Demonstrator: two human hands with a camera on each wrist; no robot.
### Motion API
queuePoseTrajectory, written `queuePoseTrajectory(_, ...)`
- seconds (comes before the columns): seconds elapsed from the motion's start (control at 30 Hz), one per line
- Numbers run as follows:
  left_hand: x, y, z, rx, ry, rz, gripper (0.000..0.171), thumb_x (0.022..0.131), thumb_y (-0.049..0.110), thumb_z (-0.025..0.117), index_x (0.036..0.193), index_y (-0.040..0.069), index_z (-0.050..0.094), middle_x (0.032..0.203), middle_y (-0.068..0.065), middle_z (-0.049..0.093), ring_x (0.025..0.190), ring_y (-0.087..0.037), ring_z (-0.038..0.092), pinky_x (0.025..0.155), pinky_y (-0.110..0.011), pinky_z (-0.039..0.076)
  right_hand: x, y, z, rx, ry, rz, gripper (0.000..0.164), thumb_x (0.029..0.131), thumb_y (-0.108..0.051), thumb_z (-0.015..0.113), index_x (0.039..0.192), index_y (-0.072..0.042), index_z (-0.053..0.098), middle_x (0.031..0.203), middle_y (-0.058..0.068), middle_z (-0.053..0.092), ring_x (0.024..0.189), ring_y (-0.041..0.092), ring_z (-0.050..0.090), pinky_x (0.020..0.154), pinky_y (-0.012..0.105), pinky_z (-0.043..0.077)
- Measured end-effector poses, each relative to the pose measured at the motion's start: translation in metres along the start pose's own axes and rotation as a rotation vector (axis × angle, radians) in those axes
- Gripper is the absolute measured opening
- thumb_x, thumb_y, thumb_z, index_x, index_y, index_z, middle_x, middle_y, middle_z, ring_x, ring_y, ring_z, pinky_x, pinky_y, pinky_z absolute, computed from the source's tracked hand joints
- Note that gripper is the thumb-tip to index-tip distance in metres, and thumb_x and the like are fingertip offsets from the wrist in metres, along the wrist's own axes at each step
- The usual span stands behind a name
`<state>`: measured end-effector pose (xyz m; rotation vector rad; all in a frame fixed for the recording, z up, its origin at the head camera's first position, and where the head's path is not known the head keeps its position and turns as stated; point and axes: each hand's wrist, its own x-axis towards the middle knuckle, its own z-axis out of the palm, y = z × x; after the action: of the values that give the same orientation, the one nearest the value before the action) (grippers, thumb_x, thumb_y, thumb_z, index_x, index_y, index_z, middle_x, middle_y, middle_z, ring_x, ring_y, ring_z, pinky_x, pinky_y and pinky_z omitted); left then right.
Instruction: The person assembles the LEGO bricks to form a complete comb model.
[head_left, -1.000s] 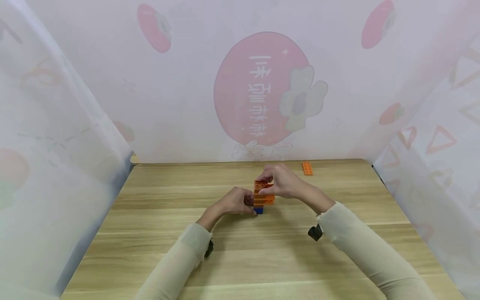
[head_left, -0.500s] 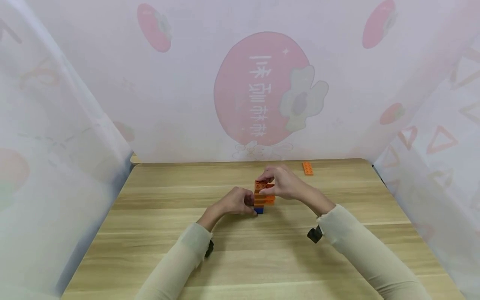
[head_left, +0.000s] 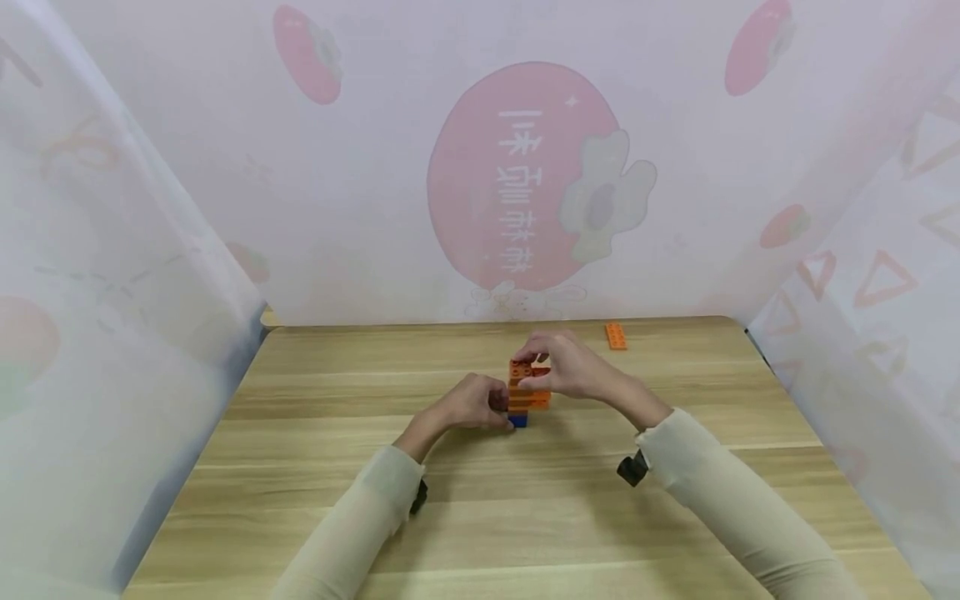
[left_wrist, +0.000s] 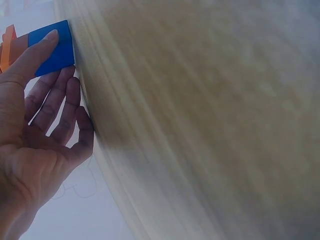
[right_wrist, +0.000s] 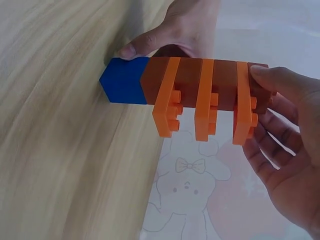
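A tower of toy building bricks (head_left: 518, 393) stands on the table in front of me. Its base is a blue brick (right_wrist: 122, 82); above that, brown bricks (right_wrist: 190, 82) alternate with orange plates (right_wrist: 202, 117) whose studded ends jut out to the right. My left hand (head_left: 471, 402) pinches the blue brick low down, thumb on one face and fingertips behind it, in the left wrist view. At the top, my right hand (head_left: 566, 367) holds the uppermost brown brick (right_wrist: 260, 87) between thumb and fingers. The far side of the tower is hidden.
A loose orange plate (head_left: 616, 337) lies near the back edge of the wooden table (head_left: 337, 475), right of the tower. A printed white curtain (head_left: 360, 208) hangs behind the table, with more curtain on both sides.
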<state>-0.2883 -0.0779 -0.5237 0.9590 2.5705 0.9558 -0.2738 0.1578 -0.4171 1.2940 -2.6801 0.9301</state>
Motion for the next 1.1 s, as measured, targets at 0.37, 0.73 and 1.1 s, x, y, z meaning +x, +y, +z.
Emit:
queuePoseTrajectory(0.37,-0.002,0.003,0.001,0.008,0.006,0.000,0.026,0.082,0.020,0.094,0.096,0.011,0.074,0.089,0.003,0.074,0.077,-0.005,0.065,0.074,-0.025,0.055,-0.005,0.017,-0.031,0.040,-0.045,0.016,0.043,0.096,-0.026,0.081,0.133,-0.007,0.072,0.129,0.012,0.072,0.114,0.027,0.068,0.094,0.046,0.059)
queuePoseTrajectory(0.73,-0.003,0.004,0.000,0.013,0.015,-0.005,0.026,0.081,0.020,0.094,0.094,0.012,0.073,0.087,0.004,0.073,0.077,-0.005,0.064,0.074,-0.025,0.055,-0.020,0.060,-0.059,0.039,0.003,0.030,0.039,0.097,-0.016,0.079,0.134,-0.003,0.071,0.132,0.015,0.072,0.116,0.032,0.069,0.097,0.054,0.057)
queuePoseTrajectory(1.1,-0.003,0.003,-0.001,-0.004,0.003,0.005,0.026,0.082,0.020,0.094,0.094,0.012,0.073,0.088,0.003,0.073,0.077,-0.006,0.065,0.074,-0.025,0.055,-0.032,0.102,-0.072,0.002,0.003,0.089,0.037,0.096,-0.009,0.079,0.130,0.002,0.071,0.131,0.023,0.070,0.121,0.044,0.066,0.097,0.060,0.056)
